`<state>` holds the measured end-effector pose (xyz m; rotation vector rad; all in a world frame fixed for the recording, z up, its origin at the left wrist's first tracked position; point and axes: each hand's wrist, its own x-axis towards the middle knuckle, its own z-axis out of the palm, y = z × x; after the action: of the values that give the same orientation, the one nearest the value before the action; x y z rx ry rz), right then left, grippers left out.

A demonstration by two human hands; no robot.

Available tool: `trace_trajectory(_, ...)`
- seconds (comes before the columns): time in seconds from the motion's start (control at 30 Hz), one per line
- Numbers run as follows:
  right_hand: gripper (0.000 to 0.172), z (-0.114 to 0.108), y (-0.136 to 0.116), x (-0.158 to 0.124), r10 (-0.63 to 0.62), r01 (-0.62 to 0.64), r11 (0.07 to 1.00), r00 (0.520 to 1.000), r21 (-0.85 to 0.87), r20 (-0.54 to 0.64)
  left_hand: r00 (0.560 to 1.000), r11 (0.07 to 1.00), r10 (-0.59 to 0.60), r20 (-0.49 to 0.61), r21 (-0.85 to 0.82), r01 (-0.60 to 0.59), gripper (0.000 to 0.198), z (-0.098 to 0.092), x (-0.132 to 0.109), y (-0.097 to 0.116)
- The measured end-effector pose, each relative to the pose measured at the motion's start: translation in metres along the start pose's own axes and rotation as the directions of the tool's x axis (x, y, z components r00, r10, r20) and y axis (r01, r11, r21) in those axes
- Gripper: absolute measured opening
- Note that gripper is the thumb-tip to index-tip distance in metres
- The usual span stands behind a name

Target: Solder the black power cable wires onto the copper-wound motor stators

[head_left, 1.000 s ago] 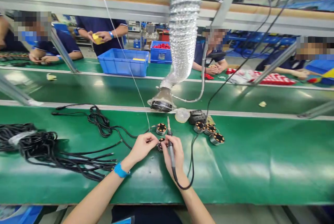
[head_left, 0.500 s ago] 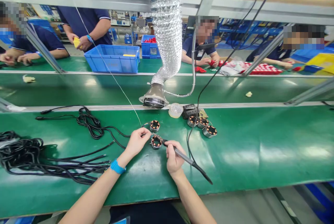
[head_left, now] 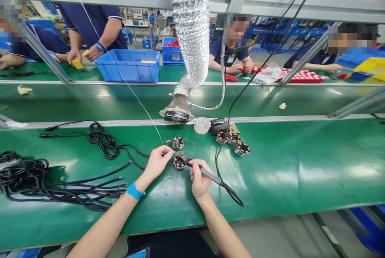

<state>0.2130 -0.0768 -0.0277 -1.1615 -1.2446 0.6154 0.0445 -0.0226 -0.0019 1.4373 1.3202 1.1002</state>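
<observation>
My right hand (head_left: pixel 198 177) is closed round a soldering iron (head_left: pixel 207 174), its tip resting on a small round metal part with copper windings (head_left: pixel 179 163) on the green bench. My left hand (head_left: pixel 158 161), a blue band at its wrist, pinches a thin solder wire (head_left: pixel 120 74) that runs up and away to the left, and brings its end to the same part. A second round part (head_left: pixel 178 143) lies just behind. Three more such parts (head_left: pixel 233 143) lie to the right.
A silver fume hose with a funnel mouth (head_left: pixel 178 110) hangs just behind my hands. Black cables (head_left: pixel 45 175) lie bundled on the left. A roll of tape (head_left: pixel 202 125) and a black box (head_left: pixel 218 125) sit by the belt edge. Other people work across the conveyor near blue bins (head_left: pixel 129 65).
The soldering iron swung from upright down to nearly flat, tip now on the round part. My left hand stayed pinched on the wire. The view shifted slightly right.
</observation>
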Motion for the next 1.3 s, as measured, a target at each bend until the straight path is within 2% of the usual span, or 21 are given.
trace_trajectory(0.1,0.027,0.002,-0.003,0.001,0.05,-0.045,0.993,0.998,0.106,-0.044,1.0,1.0,-0.004,-0.005,0.007,0.004,0.026,0.0,0.0,0.0)
trace_trajectory(0.23,0.028,0.002,-0.005,0.001,0.066,-0.053,0.989,0.993,0.139,-0.093,1.0,1.0,-0.005,-0.008,0.016,0.006,0.026,0.0,0.0,0.0)
trace_trajectory(0.57,0.026,0.0,0.002,-0.002,0.043,-0.039,0.997,0.997,0.069,-0.057,1.0,1.0,-0.011,-0.001,-0.006,0.011,0.024,0.0,0.0,0.0)
trace_trajectory(0.8,0.026,-0.002,0.001,-0.002,-0.033,0.033,0.999,0.999,-0.022,0.004,1.0,1.0,-0.003,0.0,-0.015,0.003,0.024,0.0,0.0,0.001)
trace_trajectory(1.1,0.024,-0.003,0.005,-0.003,-0.013,0.018,0.998,0.995,0.053,-0.101,1.0,1.0,-0.011,0.005,0.018,0.011,0.024,-0.001,0.0,-0.003)
trace_trajectory(1.3,0.022,-0.002,0.007,-0.004,-0.028,0.034,0.998,0.995,0.061,-0.093,1.0,1.0,-0.004,0.0,0.018,0.004,0.022,-0.001,-0.001,-0.003)
